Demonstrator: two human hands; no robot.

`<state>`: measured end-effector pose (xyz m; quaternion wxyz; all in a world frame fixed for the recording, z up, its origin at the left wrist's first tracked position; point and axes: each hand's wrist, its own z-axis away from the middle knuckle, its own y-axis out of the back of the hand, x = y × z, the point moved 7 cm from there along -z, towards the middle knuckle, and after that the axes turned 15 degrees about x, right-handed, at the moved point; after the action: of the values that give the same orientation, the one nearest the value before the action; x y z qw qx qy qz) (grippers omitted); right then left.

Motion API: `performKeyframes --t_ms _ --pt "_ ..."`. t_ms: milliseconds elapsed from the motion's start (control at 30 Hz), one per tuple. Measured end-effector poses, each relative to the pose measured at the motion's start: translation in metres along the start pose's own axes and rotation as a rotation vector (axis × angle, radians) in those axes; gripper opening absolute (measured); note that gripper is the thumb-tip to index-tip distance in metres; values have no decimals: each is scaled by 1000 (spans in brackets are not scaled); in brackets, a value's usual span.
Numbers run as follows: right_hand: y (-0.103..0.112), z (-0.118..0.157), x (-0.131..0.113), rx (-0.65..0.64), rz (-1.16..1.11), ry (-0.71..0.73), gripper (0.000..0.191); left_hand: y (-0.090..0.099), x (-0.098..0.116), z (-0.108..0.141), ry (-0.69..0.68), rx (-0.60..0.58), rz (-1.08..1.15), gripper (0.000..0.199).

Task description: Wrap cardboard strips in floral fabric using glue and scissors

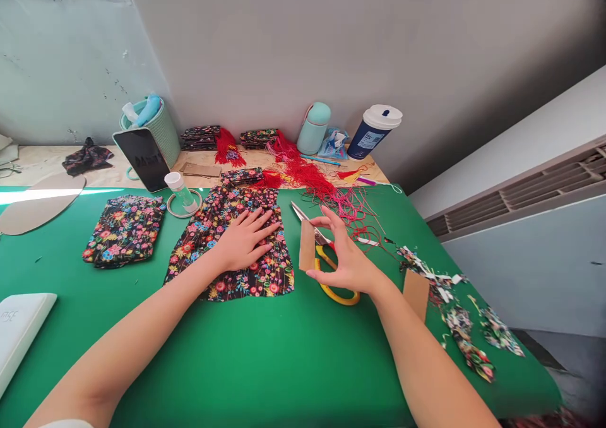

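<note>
My left hand (245, 242) lies flat with its fingers spread on a black floral cloth (277, 276), which is laid out on the green table cover. Just right of the cloth, my right hand (343, 257) grips a small brown cardboard rectangle (307, 246) by its ends, between thumb and fingers. Beneath that hand rest scissors with yellow handles (341, 297), their blades pointing away to the upper left. A folded piece of the same floral fabric (125, 229) sits farther left.
Red tassels and threads (310, 174) trail along the back, near a mint flask (314, 128) and a dark blue cup (374, 131). A phone (142, 160) leans on a green basket (165, 128). Fabric scraps (466, 336) and another cardboard piece (416, 292) lie right; a white device (23, 327) is at left.
</note>
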<state>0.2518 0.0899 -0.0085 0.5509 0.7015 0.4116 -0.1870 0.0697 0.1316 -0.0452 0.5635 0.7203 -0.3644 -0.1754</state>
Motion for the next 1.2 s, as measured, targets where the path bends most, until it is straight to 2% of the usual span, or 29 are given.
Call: performKeyframes --t_ms 233,433,567,700,1200 --pt "-3 1 -1 -15 42 3 110 1 -1 1 18 -14 24 54" --pt "-15 0 -24 6 181 214 109 -1 -4 2 43 38 16 54" --pt "-34 1 -35 -69 197 282 109 -1 -3 2 23 47 -22 52" --pt "-43 0 -36 -130 209 286 109 0 -2 2 14 48 -33 51" --pt "-49 -1 -29 -179 219 250 114 -2 -2 1 10 50 -57 50"
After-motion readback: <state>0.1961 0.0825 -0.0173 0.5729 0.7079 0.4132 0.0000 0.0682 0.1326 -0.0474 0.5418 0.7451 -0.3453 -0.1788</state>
